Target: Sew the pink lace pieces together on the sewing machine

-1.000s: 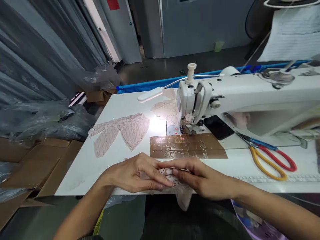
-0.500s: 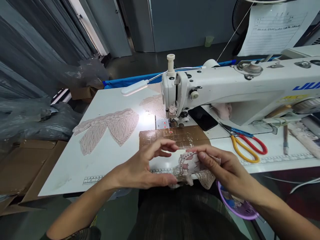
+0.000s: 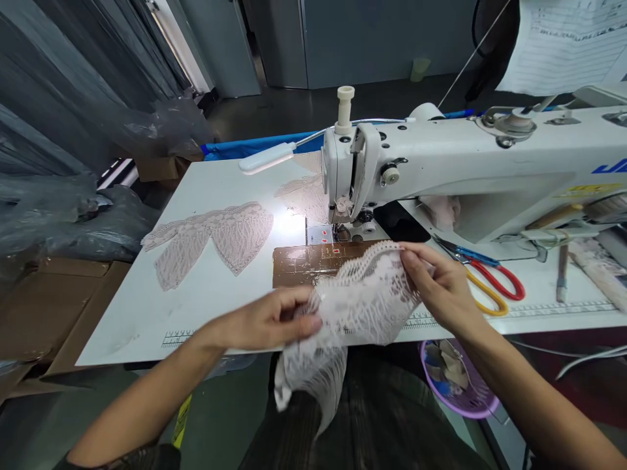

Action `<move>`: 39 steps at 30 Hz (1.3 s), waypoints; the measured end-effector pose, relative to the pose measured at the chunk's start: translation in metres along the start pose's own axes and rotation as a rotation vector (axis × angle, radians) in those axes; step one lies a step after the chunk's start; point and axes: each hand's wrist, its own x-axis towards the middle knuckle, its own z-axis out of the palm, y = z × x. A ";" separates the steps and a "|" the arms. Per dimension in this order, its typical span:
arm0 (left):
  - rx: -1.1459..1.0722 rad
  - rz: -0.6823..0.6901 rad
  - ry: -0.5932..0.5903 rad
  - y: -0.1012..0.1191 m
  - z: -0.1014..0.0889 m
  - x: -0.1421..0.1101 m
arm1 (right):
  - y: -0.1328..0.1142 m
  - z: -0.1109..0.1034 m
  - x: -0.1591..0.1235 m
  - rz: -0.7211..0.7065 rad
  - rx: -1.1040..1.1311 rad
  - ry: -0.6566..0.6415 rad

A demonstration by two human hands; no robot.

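Note:
A pale pink lace piece (image 3: 367,303) is stretched between my two hands over the table's front edge, its lower part drooping above my lap. My left hand (image 3: 277,316) pinches it at the left between thumb and fingers. At the upper right end, my right hand (image 3: 438,281) grips the scalloped border. Behind the lace stands a white sewing machine (image 3: 431,156), its needle area over a metal plate. A brown taped board (image 3: 301,264) lies in front of the needle, partly covered by the lace.
More cut lace (image 3: 235,235) lies flat on the white table (image 3: 142,313) at left. Scissors (image 3: 499,281) and a dark phone (image 3: 404,222) rest right of the needle. A purple basket (image 3: 465,408) with scraps is below the front edge. Cardboard boxes (image 3: 63,313) stand at left.
The lace, bunched in my right hand before, is now spread out between both hands. My left hand has closed on it, and my right hand has moved slightly up and right.

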 end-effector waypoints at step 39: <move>0.280 -0.249 0.477 -0.042 -0.040 0.031 | 0.010 0.070 0.043 0.089 0.167 -0.345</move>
